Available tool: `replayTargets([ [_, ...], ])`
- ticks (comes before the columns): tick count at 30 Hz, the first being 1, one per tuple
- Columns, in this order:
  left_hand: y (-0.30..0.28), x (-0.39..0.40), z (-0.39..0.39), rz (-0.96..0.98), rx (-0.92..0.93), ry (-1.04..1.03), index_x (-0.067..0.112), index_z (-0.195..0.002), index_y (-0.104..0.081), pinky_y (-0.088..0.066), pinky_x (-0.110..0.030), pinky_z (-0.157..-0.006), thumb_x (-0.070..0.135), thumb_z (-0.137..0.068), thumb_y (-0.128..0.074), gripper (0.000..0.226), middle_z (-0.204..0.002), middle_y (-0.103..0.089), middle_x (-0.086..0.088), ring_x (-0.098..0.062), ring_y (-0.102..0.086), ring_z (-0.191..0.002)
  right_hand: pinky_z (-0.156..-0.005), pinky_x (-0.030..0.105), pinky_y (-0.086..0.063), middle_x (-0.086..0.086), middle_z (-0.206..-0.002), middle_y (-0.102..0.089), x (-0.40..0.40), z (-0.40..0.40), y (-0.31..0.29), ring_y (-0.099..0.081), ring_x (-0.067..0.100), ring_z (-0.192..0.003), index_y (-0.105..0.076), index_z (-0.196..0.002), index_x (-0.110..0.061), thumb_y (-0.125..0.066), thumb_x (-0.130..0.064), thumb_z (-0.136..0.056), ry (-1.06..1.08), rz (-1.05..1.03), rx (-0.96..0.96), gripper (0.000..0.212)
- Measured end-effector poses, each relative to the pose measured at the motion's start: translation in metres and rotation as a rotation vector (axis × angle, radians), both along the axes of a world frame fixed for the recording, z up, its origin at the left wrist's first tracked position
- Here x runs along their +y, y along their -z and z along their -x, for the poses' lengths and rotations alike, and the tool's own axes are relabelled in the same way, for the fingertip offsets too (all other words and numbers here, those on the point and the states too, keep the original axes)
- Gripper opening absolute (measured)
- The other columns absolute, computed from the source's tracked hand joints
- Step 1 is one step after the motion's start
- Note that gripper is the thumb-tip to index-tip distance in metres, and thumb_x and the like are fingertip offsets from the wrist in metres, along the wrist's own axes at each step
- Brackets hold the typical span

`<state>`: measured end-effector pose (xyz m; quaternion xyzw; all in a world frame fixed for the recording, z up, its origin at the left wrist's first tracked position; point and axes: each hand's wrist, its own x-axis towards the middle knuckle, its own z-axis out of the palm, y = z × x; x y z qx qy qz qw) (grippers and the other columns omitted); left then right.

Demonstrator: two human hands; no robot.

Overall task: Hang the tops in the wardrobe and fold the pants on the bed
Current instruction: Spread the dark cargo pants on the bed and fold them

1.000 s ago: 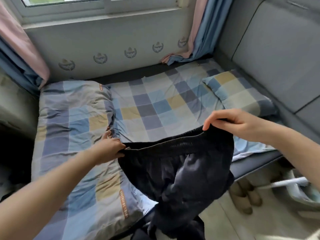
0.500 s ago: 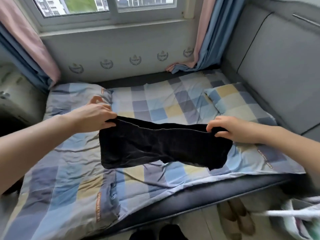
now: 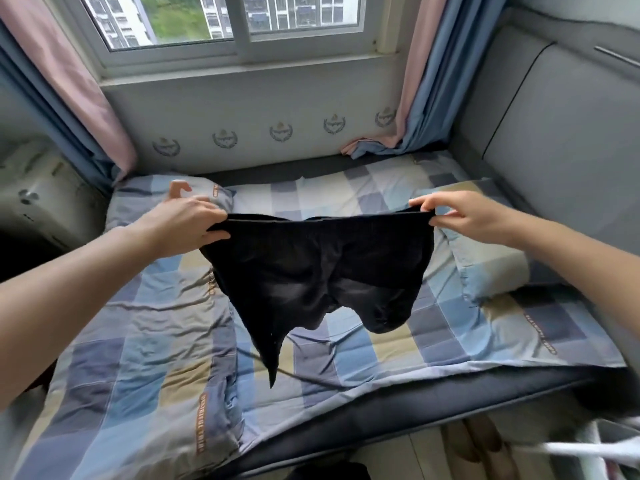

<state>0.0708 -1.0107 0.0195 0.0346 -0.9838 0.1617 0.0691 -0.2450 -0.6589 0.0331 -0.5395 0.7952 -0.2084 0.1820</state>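
The step in hand is the folding of the pants on the bed: a pair of black pants [image 3: 311, 271] is held up by its waistband, stretched taut between the two hands above the checked quilt [image 3: 145, 358] that covers the bed [image 3: 398, 407]. The left hand [image 3: 183, 226] has its grip curled round the left end of the waistband, thumb under and fingers over; the right hand [image 3: 464, 220] pinches the right end between thumb and fingertips, the other fingers loosely spread. The body of the garment hangs below the band, bunched and crumpled, with one point of cloth drooping toward the quilt; whether it touches there cannot be told. A checked pillow [image 3: 491, 268] lies just beyond the right hand, and a second pillow [image 3: 145, 199] lies behind the left. The next move, as I judge it, calls for lowering the pants flat on the open middle of the quilt, legs drawn straight and free of the pillow, before any fold is made. Against the earlier frames, the waistband is now pulled wider and straighter, the hands are farther apart, and the cloth hangs lower, where half a second ago it floated in a flatter band.
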Motion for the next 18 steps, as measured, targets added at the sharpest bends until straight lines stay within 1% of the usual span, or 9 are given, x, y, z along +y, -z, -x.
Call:
replayTargets([
  [3, -0.009, -0.007, 0.003, -0.016, 0.064, -0.182, 0.015, -0.072, -0.062, -0.033, -0.047, -0.086, 0.025, -0.076, -0.081, 0.022, -0.071, -0.063, -0.002, -0.025, -0.066, -0.079, -0.093, 0.031, -0.048, -0.002, -0.108, -0.065, -0.012, -0.015, -0.014, -0.062, 0.016, -0.099, -0.063, -0.096, -0.019, -0.06, 0.001, -0.09, 0.05, 0.057, -0.133, 0.021],
  [5, -0.01, -0.004, 0.011, -0.128, 0.059, -0.35, 0.019, -0.088, -0.068, -0.033, -0.044, -0.089, 0.025, -0.084, -0.072, 0.009, -0.093, -0.064, -0.004, -0.028, -0.061, -0.102, -0.078, 0.029, -0.047, -0.002, -0.088, -0.064, -0.024, -0.036, -0.024, -0.058, 0.01, -0.076, -0.061, -0.089, -0.023, -0.061, -0.001, -0.089, 0.059, 0.063, -0.174, 0.022],
  [6, -0.01, 0.003, 0.016, -0.227, 0.025, -0.394, 0.024, -0.096, -0.07, -0.035, -0.041, -0.089, 0.025, -0.085, -0.071, 0.012, -0.102, -0.062, -0.004, -0.03, -0.058, -0.108, -0.07, 0.026, -0.046, -0.001, -0.081, -0.061, -0.032, -0.048, -0.028, -0.053, 0.008, -0.068, -0.062, -0.089, -0.02, -0.06, -0.001, -0.089, 0.075, 0.084, -0.198, 0.019],
  [8, -0.008, 0.033, 0.029, -0.615, -0.032, -0.339, 0.032, -0.107, -0.066, -0.045, -0.032, -0.085, 0.026, -0.081, -0.077, 0.029, -0.105, -0.057, 0.0, -0.027, -0.061, -0.104, -0.056, 0.019, -0.044, 0.0, -0.076, -0.06, -0.051, -0.077, -0.032, -0.052, 0.008, -0.064, -0.064, -0.091, -0.012, -0.058, 0.0, -0.089, 0.164, 0.198, -0.28, 0.013],
  [10, -0.01, 0.082, 0.043, -1.005, -0.098, -0.253, 0.032, -0.122, -0.059, -0.048, -0.018, -0.08, 0.032, -0.075, -0.082, 0.053, -0.11, -0.058, 0.007, -0.016, -0.063, -0.094, -0.048, 0.018, -0.047, 0.005, -0.076, -0.063, -0.068, -0.106, -0.032, -0.058, 0.011, -0.063, -0.066, -0.093, -0.007, -0.058, 0.002, -0.087, 0.272, 0.281, -0.4, 0.013],
  [12, -0.008, 0.126, 0.053, -1.241, -0.105, -0.239, 0.035, -0.124, -0.054, -0.051, -0.02, -0.083, 0.045, -0.063, -0.086, 0.069, -0.111, -0.061, 0.012, -0.009, -0.065, -0.089, -0.049, 0.022, -0.052, 0.01, -0.078, -0.065, -0.08, -0.132, -0.028, -0.064, 0.015, -0.064, -0.065, -0.09, -0.004, -0.058, 0.003, -0.085, 0.325, 0.287, -0.531, 0.011],
  [14, -0.002, 0.153, 0.057, -1.396, -0.03, -0.276, 0.032, -0.118, -0.055, -0.053, -0.028, -0.087, 0.051, -0.051, -0.085, 0.076, -0.109, -0.064, 0.011, -0.007, -0.065, -0.096, -0.054, 0.026, -0.056, 0.014, -0.081, -0.067, -0.088, -0.151, -0.023, -0.068, 0.018, -0.066, -0.065, -0.086, -0.003, -0.059, 0.002, -0.085, 0.367, 0.302, -0.625, 0.008],
  [16, 0.002, 0.16, 0.056, -1.403, 0.119, -0.314, 0.027, -0.116, -0.056, -0.053, -0.033, -0.089, 0.039, -0.055, -0.086, 0.069, -0.107, -0.067, 0.008, -0.009, -0.064, -0.102, -0.063, 0.032, -0.06, 0.015, -0.085, -0.069, -0.09, -0.158, -0.023, -0.071, 0.02, -0.071, -0.067, -0.088, -0.003, -0.062, -0.003, -0.086, 0.38, 0.337, -0.681, 0.005],
  [18, 0.004, 0.157, 0.049, -1.382, 0.286, -0.322, 0.017, -0.107, -0.063, -0.053, -0.032, -0.082, 0.012, -0.068, -0.081, 0.043, -0.095, -0.067, 0.004, -0.009, -0.064, -0.088, -0.072, 0.032, -0.06, 0.014, -0.089, -0.071, -0.087, -0.156, -0.026, -0.072, 0.019, -0.079, -0.068, -0.093, -0.002, -0.062, -0.007, -0.089, 0.287, 0.367, -0.661, 0.009],
])
